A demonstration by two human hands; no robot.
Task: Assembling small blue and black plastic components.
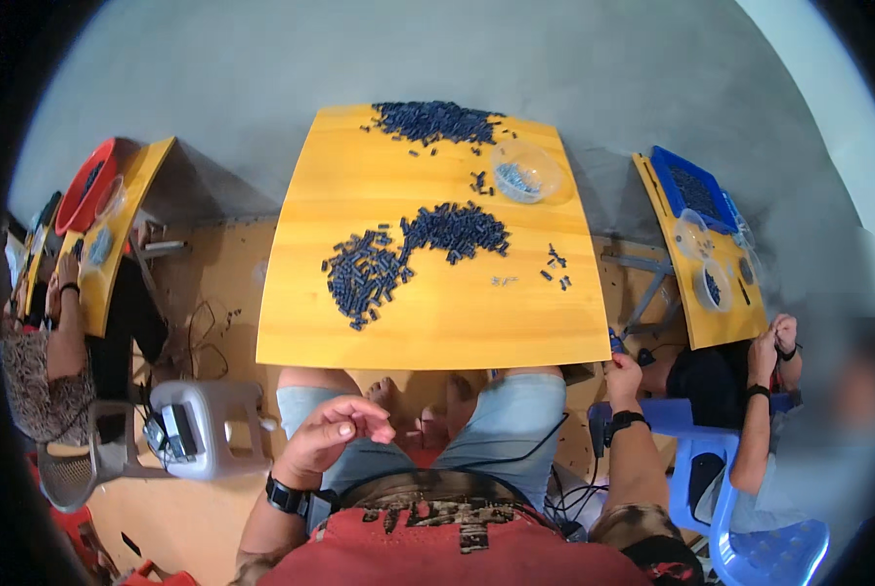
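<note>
My left hand point(338, 432) hovers over my lap in front of the table's near edge. Its fingers are loosely bent and apart, and nothing shows in them. At the near right corner of the yellow wooden table point(437, 332), my right hand point(624, 375) is closed on a small blue object point(616, 343); its kind is too small to make out. On the table lie two adjoining heaps of short black cylindrical pieces, one at left point(364, 278) and one at centre point(457, 231). A few loose black pieces point(556, 264) and some tiny silvery bits point(503, 281) lie to their right.
Far back is a larger pile of black pieces point(437, 121), beside a clear bowl point(545, 188) of small metal parts. Co-workers sit at side tables, with a red basin point(87, 186) at left and a blue tray point(692, 188) at right. A grey stool point(213, 420) stands left.
</note>
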